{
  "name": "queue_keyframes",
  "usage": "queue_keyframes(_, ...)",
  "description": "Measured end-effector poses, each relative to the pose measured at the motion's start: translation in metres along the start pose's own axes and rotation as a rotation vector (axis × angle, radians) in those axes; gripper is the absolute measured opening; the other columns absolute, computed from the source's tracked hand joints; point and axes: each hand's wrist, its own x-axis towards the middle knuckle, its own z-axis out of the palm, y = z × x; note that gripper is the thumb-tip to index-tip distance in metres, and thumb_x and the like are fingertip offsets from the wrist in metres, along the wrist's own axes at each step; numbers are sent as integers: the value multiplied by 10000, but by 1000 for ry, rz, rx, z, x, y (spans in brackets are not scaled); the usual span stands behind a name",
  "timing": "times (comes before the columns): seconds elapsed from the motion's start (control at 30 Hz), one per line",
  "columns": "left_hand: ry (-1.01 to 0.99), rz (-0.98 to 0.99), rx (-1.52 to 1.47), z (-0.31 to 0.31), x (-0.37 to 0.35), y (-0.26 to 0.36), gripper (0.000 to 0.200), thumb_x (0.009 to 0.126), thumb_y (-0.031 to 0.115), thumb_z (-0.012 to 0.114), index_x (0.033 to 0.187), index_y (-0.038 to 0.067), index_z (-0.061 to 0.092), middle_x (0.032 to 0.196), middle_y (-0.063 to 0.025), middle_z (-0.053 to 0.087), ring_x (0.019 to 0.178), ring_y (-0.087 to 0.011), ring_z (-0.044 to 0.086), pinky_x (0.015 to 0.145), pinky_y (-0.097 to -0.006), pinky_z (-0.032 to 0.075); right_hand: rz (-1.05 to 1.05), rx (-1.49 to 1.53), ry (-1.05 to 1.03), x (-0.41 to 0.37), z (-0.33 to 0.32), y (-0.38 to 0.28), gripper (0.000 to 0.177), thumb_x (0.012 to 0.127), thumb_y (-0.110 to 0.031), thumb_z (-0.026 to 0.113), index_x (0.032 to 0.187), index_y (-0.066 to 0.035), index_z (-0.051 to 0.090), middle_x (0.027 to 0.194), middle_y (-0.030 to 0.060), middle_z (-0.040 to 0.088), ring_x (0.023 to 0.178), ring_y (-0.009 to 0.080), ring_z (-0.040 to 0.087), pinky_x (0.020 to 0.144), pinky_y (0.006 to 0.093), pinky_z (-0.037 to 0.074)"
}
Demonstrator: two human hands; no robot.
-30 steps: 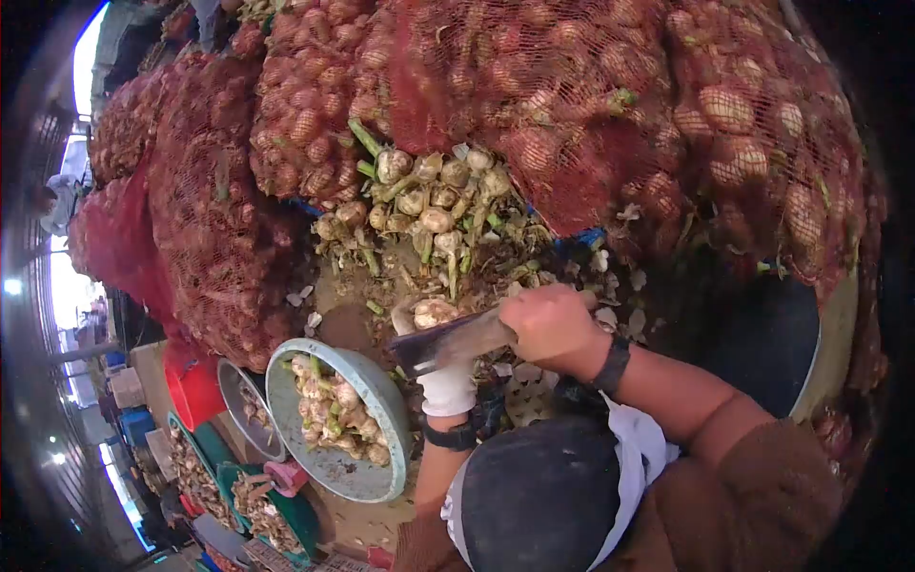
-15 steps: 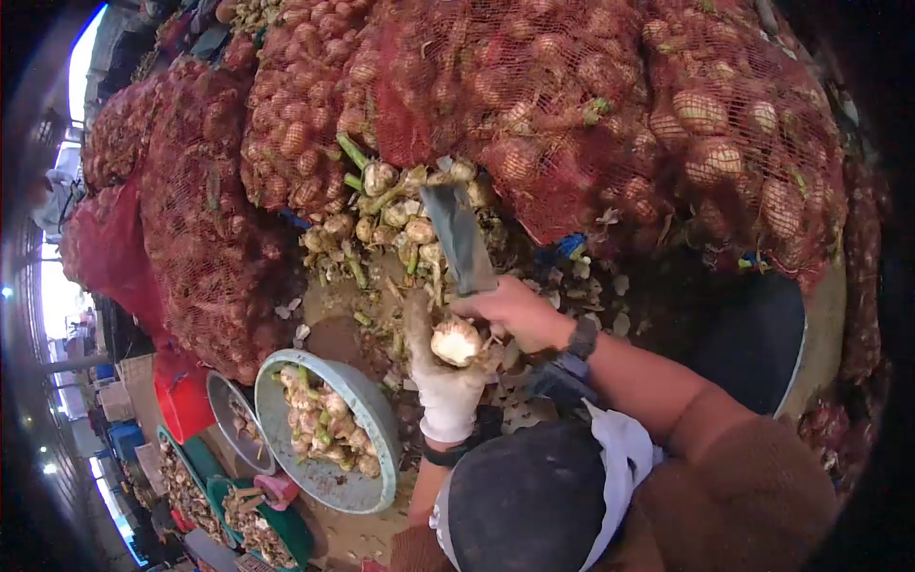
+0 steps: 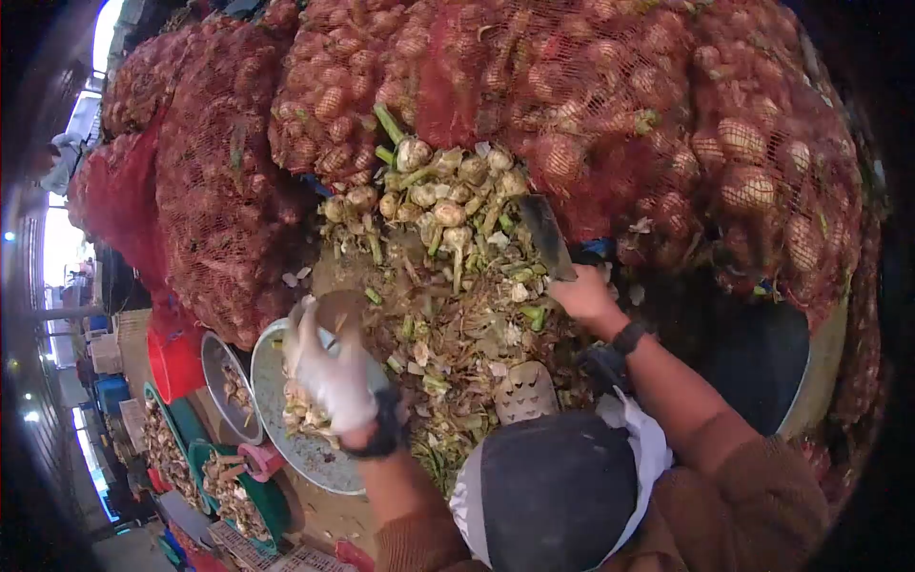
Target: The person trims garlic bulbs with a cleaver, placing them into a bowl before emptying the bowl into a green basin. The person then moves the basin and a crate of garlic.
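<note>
My right hand (image 3: 583, 296) grips one cleaver (image 3: 547, 238), its blade pointing toward one heap of stalked garlic (image 3: 448, 205). My gloved left hand (image 3: 331, 372) is over one pale basin (image 3: 329, 474) (it is too blurred to tell whether it's open or closed), partly hiding the trimmed bulbs (image 3: 297, 412) inside, too overlapped to count. Beside the basin are one metal bowl (image 3: 215, 367) and one red bucket (image 3: 174, 360).

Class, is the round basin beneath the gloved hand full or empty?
Partly full: bulbs lie inside the basin, yet part of its bare inner surface shows.
</note>
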Motion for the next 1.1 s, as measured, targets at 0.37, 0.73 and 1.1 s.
queue_keyframes(0.37,-486,-204,-890,179,6,59,629,612,63,740,1166,6,448,998,-136,590,900,-189,575,812,-303,478,-130,-447,40,-17,-19,-39,200,703,-211,629,790,-32,626,671,164,611,618,314,609,573,395,469)
queue_keyframes(0.73,-317,-361,-1137,60,-73,61,645,835,-72,551,1384,97,258,1144,-96,509,974,-187,538,846,-338,489,-810,-714,46,-45,25,-72,98,621,-132,629,648,-105,539,596,80,523,547,274,557,509,402,445)
queue_keyframes(1.1,-204,-451,-1027,41,-63,93,577,642,18,748,1125,8,432,963,-75,565,844,-140,561,766,-286,489,-84,-396,-154,-17,5,-17,259,770,-294,624,884,-66,668,748,171,648,695,322,641,644,403,504)
